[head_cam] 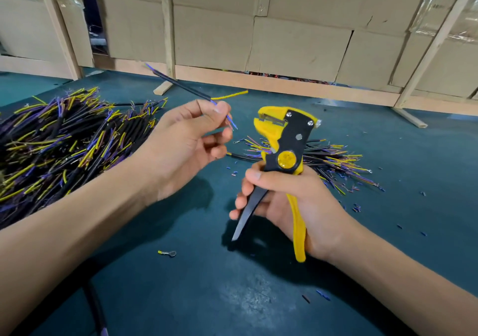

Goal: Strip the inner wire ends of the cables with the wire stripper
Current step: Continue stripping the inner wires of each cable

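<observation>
My left hand (191, 139) pinches a thin black cable (178, 83) between thumb and forefinger; its blue inner wire end (232, 123) pokes out toward the right, and a yellow inner wire (230, 94) bends off behind the hand. My right hand (292, 206) grips the handles of the yellow and black wire stripper (284, 139), held upright with its jaws pointing up-left. A short gap separates the blue wire tip from the jaws.
A big heap of black cables with yellow and purple ends (59, 139) lies at left on the teal table (232, 297). A smaller pile (333, 160) sits behind the stripper. A ring terminal (167, 253) and insulation scraps lie around. Cardboard wall (284, 30) behind.
</observation>
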A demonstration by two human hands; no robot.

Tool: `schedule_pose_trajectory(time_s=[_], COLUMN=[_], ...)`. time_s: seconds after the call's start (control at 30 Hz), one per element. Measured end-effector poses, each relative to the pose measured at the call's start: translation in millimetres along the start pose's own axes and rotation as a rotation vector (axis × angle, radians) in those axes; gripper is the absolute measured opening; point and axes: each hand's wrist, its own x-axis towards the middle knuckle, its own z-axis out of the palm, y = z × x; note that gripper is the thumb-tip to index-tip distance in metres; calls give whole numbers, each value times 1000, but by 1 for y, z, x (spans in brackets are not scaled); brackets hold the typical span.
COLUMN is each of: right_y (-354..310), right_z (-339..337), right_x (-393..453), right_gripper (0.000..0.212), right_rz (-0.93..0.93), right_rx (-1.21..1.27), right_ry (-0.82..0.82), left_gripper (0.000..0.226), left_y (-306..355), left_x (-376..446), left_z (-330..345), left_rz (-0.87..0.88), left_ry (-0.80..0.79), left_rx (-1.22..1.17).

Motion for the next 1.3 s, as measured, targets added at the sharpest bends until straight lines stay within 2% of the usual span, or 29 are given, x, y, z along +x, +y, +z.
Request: schedule_pose_trajectory(time_s=[0.17, 0.33, 0.47, 0.6, 0.7, 0.8, 0.97, 1.03, 1.1, 1.13, 1.17, 1.23, 1.3], right_y=[0, 2, 4, 0, -4, -6, -9, -9, -10, -11, -13, -16, -18], right_z=[5, 8, 9, 2, -6, -12, -17, -17, -16, -16, -17, -18, -18], right_x=[-4, -6, -2, 3, 5, 5, 6, 6, 6, 6, 5, 5, 4], right_gripper=[7, 7, 7, 7, 5, 10, 18, 15, 12, 13, 14, 17, 21], right_rz=[44, 36, -90, -266, -333, -356, -225, -203, -225, -242, -257, -268, -240], right_rx=[33, 52, 53, -61, -71, -103, -169, -190, -222, -248, -276, -322, -335], right_ry=[-72, -147, 56, 255, 281, 284, 270, 289, 337, 358, 372, 376, 349], left_gripper=[13, 14, 13, 14, 21, 12, 15, 27, 51, 57, 55, 36, 13], left_y=[-1, -2, -5, -15, -20, -24, -26, -25, -27, -27, -23, -14, -8], left_x=[-5, -8, -9, -10, -10, -11, -11, -12, -15, -16, -18, -18, -11], left_z=[12, 14, 16, 18, 18, 16, 16, 17, 12, 10, 10, 7, 3], left_rz=[88, 95, 108, 108, 116, 138, 106, 101, 225, 371, 560, 855, 1016], left_ry=[2, 20, 9, -64, -97, -130, -77, -25, 53, 100, 129, 14, -213], left_rx=[-56, -27, -1, 74, 148, 250, 303, 456, 943, 1204, 1347, 1350, 1336])
